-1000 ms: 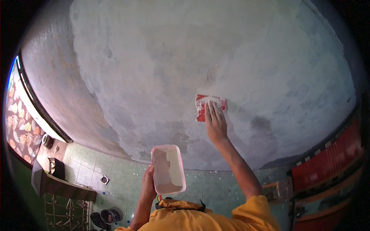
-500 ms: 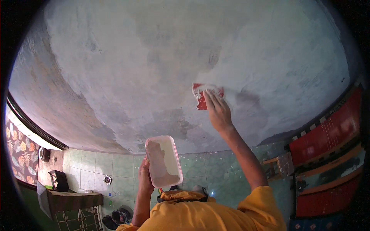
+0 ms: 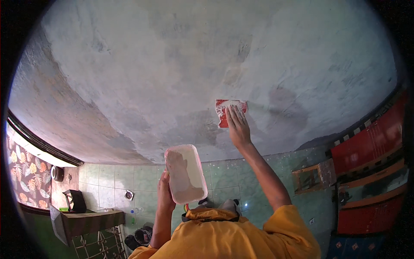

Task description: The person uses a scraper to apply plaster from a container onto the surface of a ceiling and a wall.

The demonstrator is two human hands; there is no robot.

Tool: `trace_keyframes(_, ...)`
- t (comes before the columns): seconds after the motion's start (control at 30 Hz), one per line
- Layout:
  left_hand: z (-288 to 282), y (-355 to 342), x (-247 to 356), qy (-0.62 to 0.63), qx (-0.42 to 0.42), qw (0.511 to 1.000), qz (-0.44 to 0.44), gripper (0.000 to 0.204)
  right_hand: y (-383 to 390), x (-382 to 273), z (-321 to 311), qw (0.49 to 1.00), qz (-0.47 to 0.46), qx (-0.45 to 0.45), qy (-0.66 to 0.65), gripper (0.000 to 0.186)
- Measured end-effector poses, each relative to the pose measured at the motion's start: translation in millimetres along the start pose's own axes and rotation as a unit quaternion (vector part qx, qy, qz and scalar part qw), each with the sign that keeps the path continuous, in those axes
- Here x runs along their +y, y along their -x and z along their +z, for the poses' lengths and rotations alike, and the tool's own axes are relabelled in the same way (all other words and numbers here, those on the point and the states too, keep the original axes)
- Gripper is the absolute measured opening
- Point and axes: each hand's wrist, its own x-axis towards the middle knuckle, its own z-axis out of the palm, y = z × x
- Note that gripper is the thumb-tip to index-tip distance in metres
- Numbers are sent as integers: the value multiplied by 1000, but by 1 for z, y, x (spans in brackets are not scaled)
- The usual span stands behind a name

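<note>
My right hand (image 3: 238, 127) presses a red putty scraper (image 3: 223, 116) against the wall (image 3: 151, 64), fingers spread over its face. White paste smears the scraper's upper part. The wall carries uneven pale and grey patches of filler, with a darker damp-looking area left of the scraper. My left hand (image 3: 165, 194) grips the left side of a shallow pinkish-white rectangular tub (image 3: 204, 190) in front of my body. Pale putty coats part of the tub's inside; its fingers underneath are hidden.
Green floor tiles (image 3: 144, 181) with white specks run along the wall's foot. At right stand a small wooden stool (image 3: 307, 177) and a red cabinet (image 3: 362, 151). A wooden table (image 3: 92, 222), a black chair-like object (image 3: 75, 200) and a floral curtain (image 3: 28, 172) are at left.
The right hand and scraper have slid slightly down the wall, and the arm has shifted left. My left hand has raised the tub a little. The whole view has shifted slightly.
</note>
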Motion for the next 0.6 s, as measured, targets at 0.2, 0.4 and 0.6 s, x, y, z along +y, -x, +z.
trace_keyframes(0.2,2,12,9,-8,15,1000,8,49,-104,-12,-104,986,-10,166,22,51)
trace_keyframes(0.4,-6,7,4,-16,8,1000,-14,51,-62,-12,-46,989,-22,122,75,50)
trace_keyframes(0.6,-10,1,-2,-24,-20,999,23,52,7,-34,-43,984,93,-1,-150,33)
